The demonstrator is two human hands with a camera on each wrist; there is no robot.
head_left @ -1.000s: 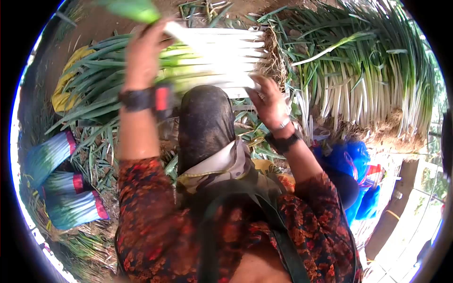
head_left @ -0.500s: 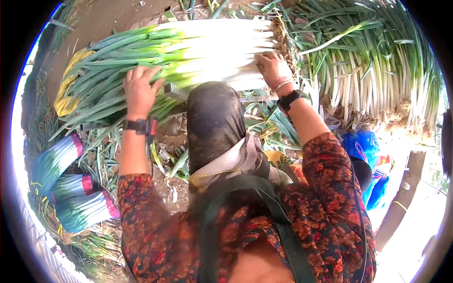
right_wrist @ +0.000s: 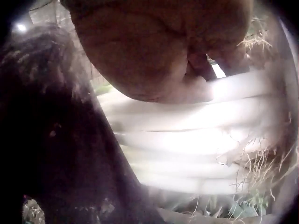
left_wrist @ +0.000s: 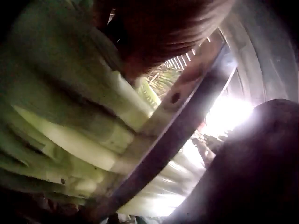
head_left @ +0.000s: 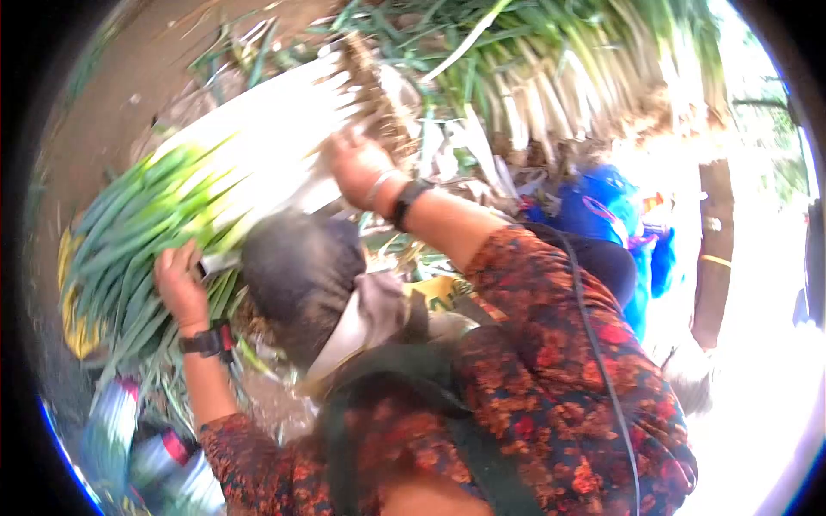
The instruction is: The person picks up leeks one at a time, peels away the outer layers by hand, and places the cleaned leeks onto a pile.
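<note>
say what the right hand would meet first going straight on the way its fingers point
The right hand would likely meet the white stalks first; it seems to touch them already, though blur hides exact contact.

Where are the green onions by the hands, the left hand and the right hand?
Green onions by the hands (head_left: 245, 142): head view, on the white stalks mid-pile.
Left hand (head_left: 181, 285): head view, on the back of the hand.
Right hand (head_left: 361, 169): head view, on the back of the hand.
</note>
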